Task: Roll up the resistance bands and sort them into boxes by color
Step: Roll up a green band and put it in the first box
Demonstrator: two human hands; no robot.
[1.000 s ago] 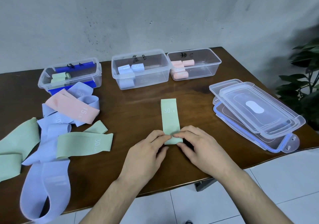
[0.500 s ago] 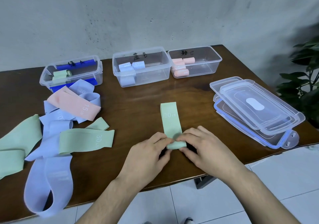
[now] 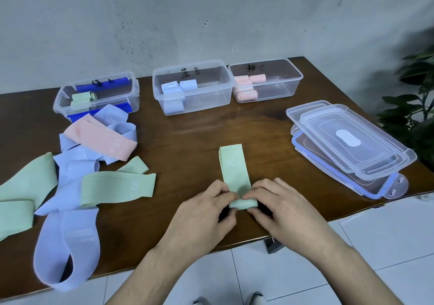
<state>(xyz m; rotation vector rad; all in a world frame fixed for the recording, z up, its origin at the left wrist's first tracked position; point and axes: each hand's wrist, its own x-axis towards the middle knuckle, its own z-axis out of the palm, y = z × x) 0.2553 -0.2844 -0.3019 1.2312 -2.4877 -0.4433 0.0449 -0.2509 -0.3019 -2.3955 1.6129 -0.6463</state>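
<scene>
Both hands meet at the near end of a mint-green band marked "30 LB", which lies flat on the brown table close to its front edge. The left hand and the right hand each pinch the small roll formed at that near end, fingertips curled over the top and thumbs tucked under, so both grip the same band. The unrolled length runs straight away from the grip.

Far beyond the grip stand three lidless clear boxes in a row: the green box to the left holding green rolls, the blue box roughly straight ahead with pale blue rolls, and the pink box just beside it on the right with pink rolls. Left of the grip sprawls a loose pile of bands in green, lavender-blue and pink. Right of the grip lies a stack of clear lids.
</scene>
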